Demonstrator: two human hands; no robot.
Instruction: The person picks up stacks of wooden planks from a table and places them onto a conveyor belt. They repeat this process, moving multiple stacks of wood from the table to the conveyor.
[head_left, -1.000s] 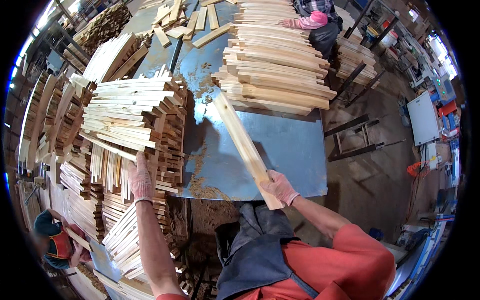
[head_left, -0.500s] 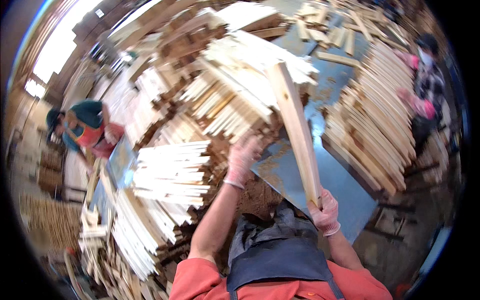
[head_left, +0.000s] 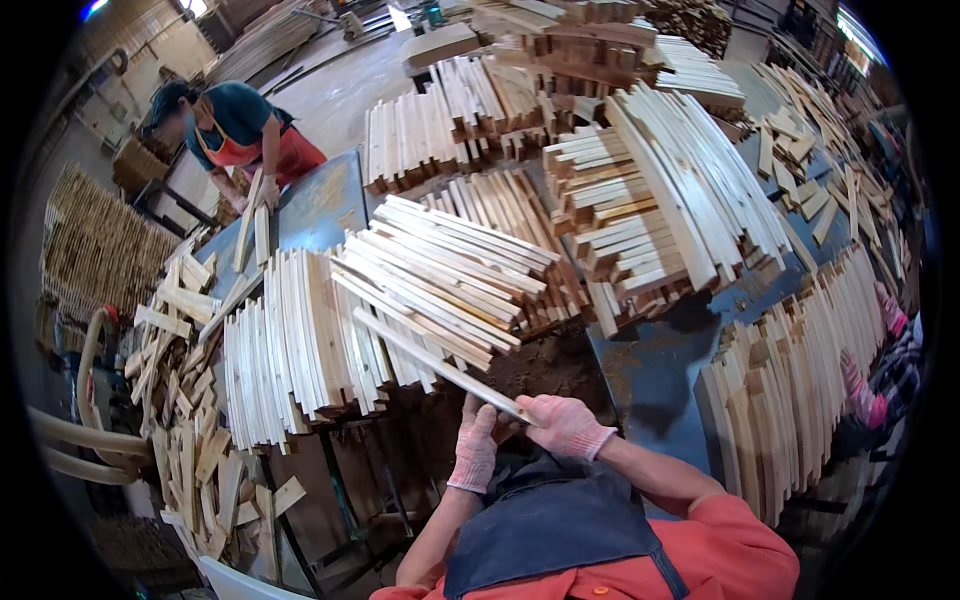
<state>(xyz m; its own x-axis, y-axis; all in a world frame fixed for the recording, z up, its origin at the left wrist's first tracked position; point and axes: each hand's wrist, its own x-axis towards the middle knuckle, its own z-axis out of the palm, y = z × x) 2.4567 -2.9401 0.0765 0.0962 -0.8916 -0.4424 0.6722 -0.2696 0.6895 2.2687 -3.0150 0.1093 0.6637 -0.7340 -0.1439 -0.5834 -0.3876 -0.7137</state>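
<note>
A narrow planed wooden board [head_left: 430,366] slants from my body up to the left, its far end over the stacked strips. My right hand [head_left: 568,426], in a pale pink knit glove, grips the near end. Just left of it, my left hand [head_left: 476,447], gloved alike, closes on the board's underside near the same end; some of its fingers are hidden. Beyond the board lies a slanted pile of pale strips [head_left: 450,270]. Left of that pile stands a row of similar boards [head_left: 285,350].
Another stack [head_left: 690,190] sits ahead right on the blue metal table [head_left: 650,385]. A row of boards [head_left: 780,390] stands at the right, by a co-worker's pink gloves. At the far left, another person [head_left: 240,140] handles wood. Offcuts [head_left: 195,470] heap up below the left table, near hoses [head_left: 85,435].
The view has turned left. The board has swung from upright on the right to slanting left, and my left hand has come from the stacks onto it beside my right.
</note>
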